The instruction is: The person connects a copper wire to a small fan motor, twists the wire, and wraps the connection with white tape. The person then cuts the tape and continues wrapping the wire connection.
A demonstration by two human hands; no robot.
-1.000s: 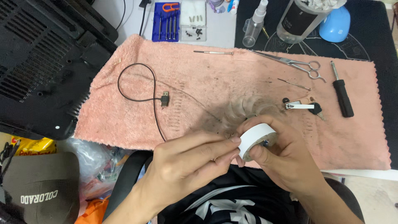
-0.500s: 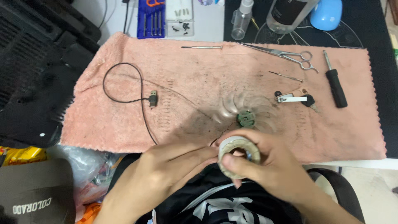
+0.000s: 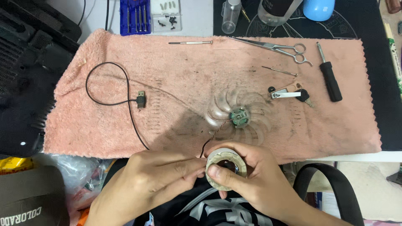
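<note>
we hold a roll of white tape [image 3: 225,166] at the near edge of the pink towel [image 3: 176,104]: our right hand [image 3: 255,180] clasps the roll, and our left hand [image 3: 155,175] pinches at its rim, seemingly at the tape's end or the thin wire. the clear fan blade [image 3: 239,116] lies on the towel just beyond, unwrapped; by our judgement no tape is applied yet, so the taping remains.

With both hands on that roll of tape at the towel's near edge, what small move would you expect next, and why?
Probably peeling a short end free. The right hand grips the tape roll, the left hand pinches at its rim, and thin wires from the clear fan run right up to the roll.
</note>
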